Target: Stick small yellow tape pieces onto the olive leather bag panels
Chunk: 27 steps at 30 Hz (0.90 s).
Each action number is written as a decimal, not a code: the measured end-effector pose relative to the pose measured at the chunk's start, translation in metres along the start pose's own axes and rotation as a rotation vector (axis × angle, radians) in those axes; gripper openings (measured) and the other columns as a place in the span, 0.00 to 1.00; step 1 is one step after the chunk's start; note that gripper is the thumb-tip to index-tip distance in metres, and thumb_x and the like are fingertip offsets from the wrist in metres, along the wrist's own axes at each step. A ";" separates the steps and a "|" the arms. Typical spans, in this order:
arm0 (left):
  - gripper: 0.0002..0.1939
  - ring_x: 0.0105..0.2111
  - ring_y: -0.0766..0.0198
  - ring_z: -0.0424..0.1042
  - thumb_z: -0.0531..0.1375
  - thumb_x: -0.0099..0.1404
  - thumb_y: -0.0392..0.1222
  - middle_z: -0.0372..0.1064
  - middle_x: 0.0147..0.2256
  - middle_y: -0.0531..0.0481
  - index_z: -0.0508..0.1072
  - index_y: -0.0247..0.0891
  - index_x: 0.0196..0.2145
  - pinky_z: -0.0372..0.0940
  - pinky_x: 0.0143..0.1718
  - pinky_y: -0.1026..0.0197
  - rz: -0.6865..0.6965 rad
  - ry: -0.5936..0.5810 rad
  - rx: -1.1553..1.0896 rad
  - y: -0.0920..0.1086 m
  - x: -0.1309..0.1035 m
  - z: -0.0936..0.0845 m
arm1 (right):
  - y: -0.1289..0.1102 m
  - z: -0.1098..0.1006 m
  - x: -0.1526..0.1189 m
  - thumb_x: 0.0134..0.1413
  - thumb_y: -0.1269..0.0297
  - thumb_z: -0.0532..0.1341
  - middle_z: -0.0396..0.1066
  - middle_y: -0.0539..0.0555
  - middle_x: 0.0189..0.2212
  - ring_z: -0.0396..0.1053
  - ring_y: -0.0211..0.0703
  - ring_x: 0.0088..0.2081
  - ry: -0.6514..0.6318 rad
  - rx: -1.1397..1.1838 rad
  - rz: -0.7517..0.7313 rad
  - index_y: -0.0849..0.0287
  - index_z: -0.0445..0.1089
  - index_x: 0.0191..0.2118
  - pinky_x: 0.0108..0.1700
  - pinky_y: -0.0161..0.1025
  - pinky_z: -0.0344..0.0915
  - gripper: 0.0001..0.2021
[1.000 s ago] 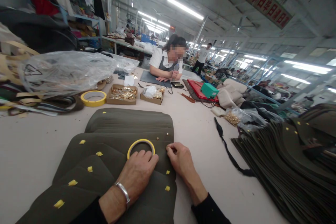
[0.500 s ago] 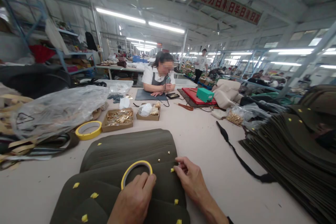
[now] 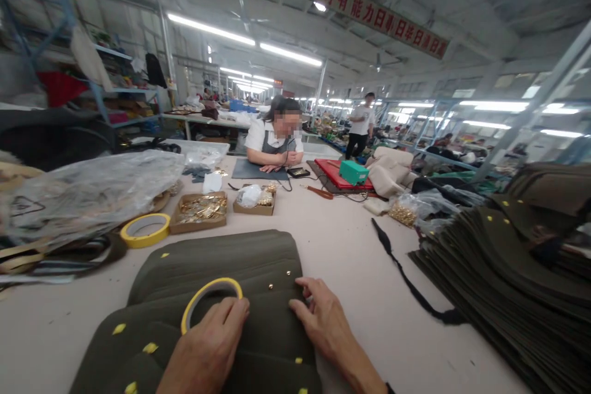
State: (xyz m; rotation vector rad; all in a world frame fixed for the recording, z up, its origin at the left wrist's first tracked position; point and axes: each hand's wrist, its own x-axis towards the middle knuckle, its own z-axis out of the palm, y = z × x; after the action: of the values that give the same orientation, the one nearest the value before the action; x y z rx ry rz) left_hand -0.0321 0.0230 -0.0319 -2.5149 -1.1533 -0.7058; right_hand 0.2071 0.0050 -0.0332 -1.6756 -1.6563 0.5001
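My left hand [image 3: 210,338] is closed on a roll of yellow tape [image 3: 190,309], held tilted above a stack of dark olive fabric panels [image 3: 207,252]. My right hand [image 3: 325,320] rests at the stack's right edge, with thumb and forefinger apart over the border. Two small gold studs [image 3: 279,279] sit on the upper panel just left of those fingertips. Bits of yellow tape [image 3: 150,348] stick to the nearer panel on its left side, and more lie along its right edge. Part of the panel is hidden beneath my left hand.
A second yellow tape roll [image 3: 145,229] lies beside a cardboard box of gold metal parts [image 3: 198,223]. A tall pile of olive panels [image 3: 498,283] stands at right, near a black strap [image 3: 406,274]. Across the table sits a person [image 3: 276,141] behind a green box [image 3: 353,172].
My left hand has moved left with the tape roll. My right thumb has come over the spot where a yellow bit showed at the edge; that bit is now out of sight.
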 end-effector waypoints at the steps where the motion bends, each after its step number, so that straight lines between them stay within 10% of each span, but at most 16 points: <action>1: 0.15 0.32 0.64 0.73 0.43 0.70 0.32 0.72 0.35 0.50 0.69 0.40 0.40 0.67 0.29 0.65 -0.025 0.000 0.015 0.002 0.002 -0.004 | -0.002 -0.001 0.000 0.52 0.67 0.62 0.69 0.53 0.36 0.69 0.46 0.37 -0.023 -0.036 -0.003 0.57 0.70 0.46 0.43 0.41 0.64 0.13; 12: 0.11 0.31 0.59 0.68 0.50 0.67 0.31 0.69 0.30 0.50 0.71 0.38 0.40 0.64 0.29 0.60 -0.143 -0.084 0.153 -0.006 0.010 0.007 | -0.005 0.000 -0.001 0.46 0.61 0.66 0.68 0.55 0.40 0.69 0.49 0.41 -0.050 -0.145 0.088 0.57 0.68 0.45 0.45 0.41 0.63 0.18; 27: 0.11 0.29 0.58 0.65 0.48 0.69 0.34 0.67 0.28 0.50 0.70 0.37 0.38 0.57 0.33 0.55 -0.055 -0.105 0.086 -0.010 0.015 0.004 | -0.001 -0.013 -0.003 0.45 0.67 0.63 0.74 0.51 0.27 0.68 0.38 0.28 -0.308 0.329 0.268 0.63 0.76 0.34 0.30 0.33 0.60 0.08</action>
State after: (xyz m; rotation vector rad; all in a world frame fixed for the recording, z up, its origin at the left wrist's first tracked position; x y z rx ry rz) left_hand -0.0300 0.0401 -0.0271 -2.4826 -1.2649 -0.5318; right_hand 0.2155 -0.0008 -0.0248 -1.6342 -1.4582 1.1467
